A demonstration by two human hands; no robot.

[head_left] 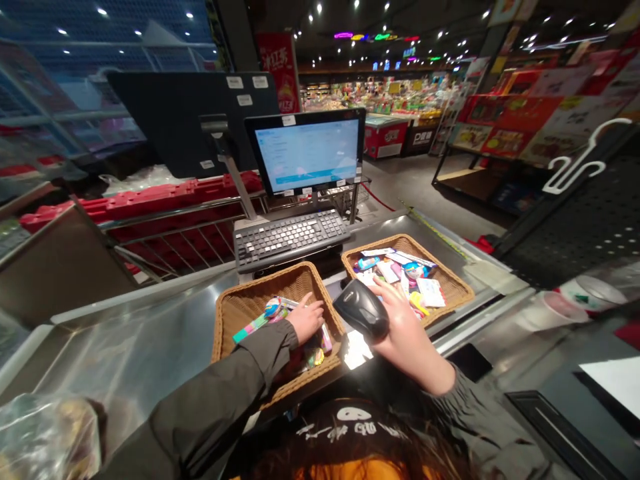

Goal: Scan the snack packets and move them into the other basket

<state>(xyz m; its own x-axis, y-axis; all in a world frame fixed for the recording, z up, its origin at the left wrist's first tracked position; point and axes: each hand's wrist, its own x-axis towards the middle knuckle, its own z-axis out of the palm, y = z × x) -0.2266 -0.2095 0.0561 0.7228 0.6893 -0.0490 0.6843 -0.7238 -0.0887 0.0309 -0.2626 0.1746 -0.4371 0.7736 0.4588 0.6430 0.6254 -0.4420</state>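
My right hand [404, 328] is wrapped around a black handheld barcode scanner [361, 311], held up between two wicker baskets. My left hand [306, 321] is inside the left basket [225, 327], its fingers stretched out and slightly apart over small packaged goods; nothing shows gripped in them. Beside that hand lie a teal and pink package [251, 328] and a round blue-topped item [273, 307]. The right basket [457, 293], just beyond my right hand, holds several small colourful packages, among them a white card-like pack [431, 292].
A keyboard [293, 233] and a lit monitor [310, 157] stand behind the baskets. The metal counter [165, 340] stretches left, with a filled clear plastic bag [47, 437] near its front. At right are paper cups [557, 311] and a white hanger [575, 163].
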